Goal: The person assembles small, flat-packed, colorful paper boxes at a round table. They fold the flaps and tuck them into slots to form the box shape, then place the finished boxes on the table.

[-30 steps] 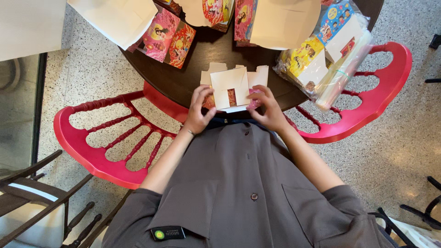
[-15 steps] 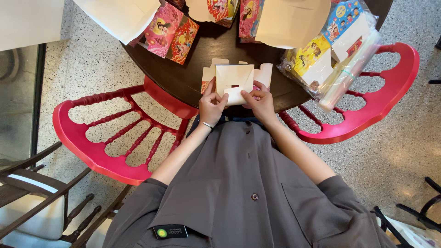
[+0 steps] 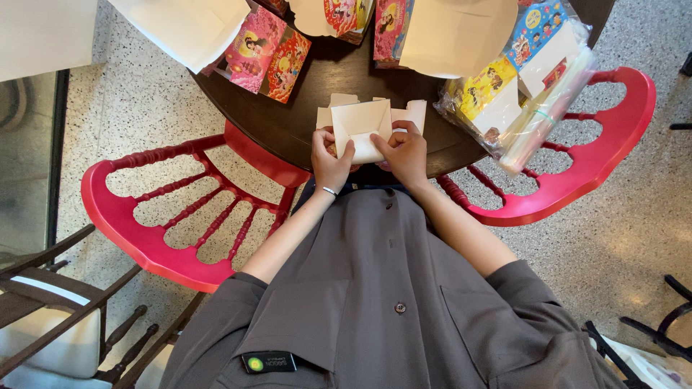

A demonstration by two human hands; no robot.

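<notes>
Head view, the only one. Compared with half a second before, both hands had stayed on the white cardboard blank at the near edge of the dark round table; the front panel now stood up more squarely, with its lower corner folded to a point between the thumbs, and the red print seen on it a second ago was turned out of sight.

The left hand was clamped on the blank's left side, thumb pressed up against the panel, a thin band on the wrist. The right hand gripped the right side, fingers curled round the edge (both hands close together, nearly touching under the fold).

Packages: a pink and red printed box with cartoon figures lay flat at the table's far left, partly under a large white sheet. More pink printed cartons stood at the top centre, beside another white sheet. At the right, a clear plastic bag held yellow and blue printed flat boxes, overhanging the table edge.

Red chairs flanked the seated person, one on each side.
</notes>
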